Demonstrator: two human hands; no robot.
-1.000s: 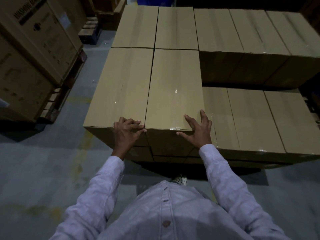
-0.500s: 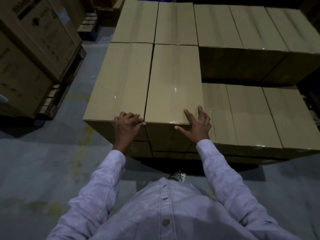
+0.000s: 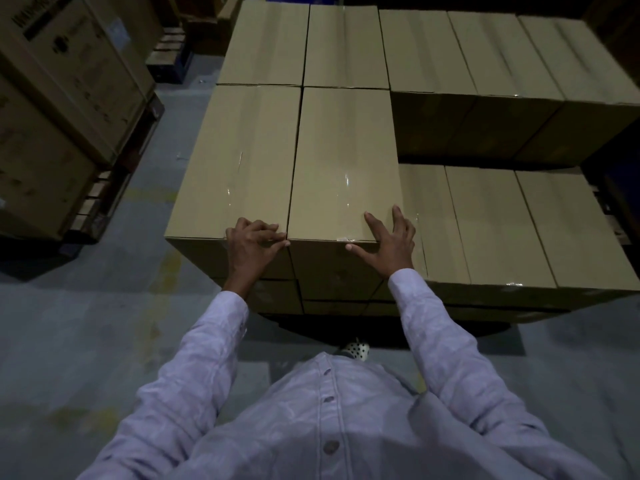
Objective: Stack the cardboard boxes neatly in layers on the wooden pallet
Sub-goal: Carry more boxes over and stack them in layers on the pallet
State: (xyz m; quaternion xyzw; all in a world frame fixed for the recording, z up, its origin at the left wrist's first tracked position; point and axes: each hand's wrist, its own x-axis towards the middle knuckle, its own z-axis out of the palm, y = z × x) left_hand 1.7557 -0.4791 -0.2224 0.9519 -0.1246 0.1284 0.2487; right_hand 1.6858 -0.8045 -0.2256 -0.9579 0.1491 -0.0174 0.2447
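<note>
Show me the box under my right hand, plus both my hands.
box [image 3: 343, 161], head view, middle of its taped top.
left hand [image 3: 252, 244], head view, back of the hand.
right hand [image 3: 388, 247], head view, back of the hand.

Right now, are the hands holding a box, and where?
Not lifted: right hand spread flat over the near right corner of the top box; left hand curled at its near left corner, grip unclear.

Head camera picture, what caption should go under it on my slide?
Left hand and right hand steady a top box by its near corners on the stack.
</note>
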